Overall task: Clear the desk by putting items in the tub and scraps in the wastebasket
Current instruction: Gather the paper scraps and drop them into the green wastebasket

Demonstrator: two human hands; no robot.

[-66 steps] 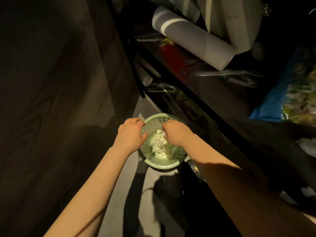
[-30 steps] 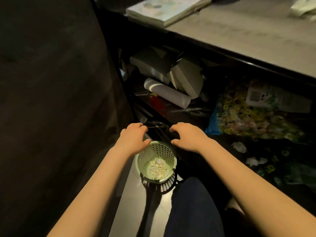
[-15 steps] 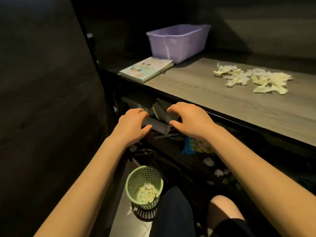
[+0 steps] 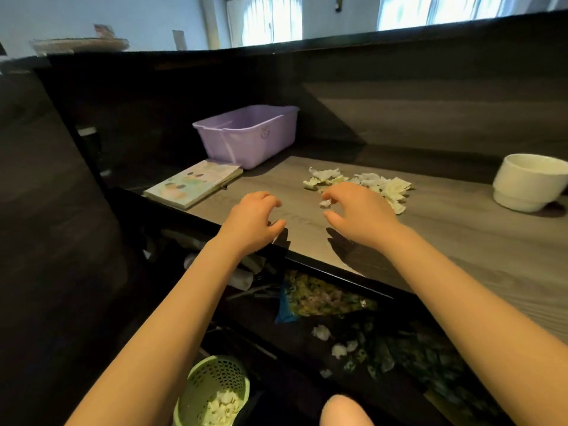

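Left hand (image 4: 252, 222) and right hand (image 4: 361, 215) hover apart over the worktop (image 4: 461, 241), fingers loosely curled, gripping nothing; right hand just beside paper scraps (image 4: 388, 186).

Both bare forearms are reaching forward from the near edge, side by side and a little apart. The left hand (image 4: 250, 224) is hovering palm down, its fingers (image 4: 270, 200) loosely curled and its thumb pointing right. The right hand (image 4: 361, 215) is hovering slightly farther out, also palm down, with fingers bent in a loose claw and gripping nothing. A bare knee (image 4: 344, 410) is showing nearest, low right.
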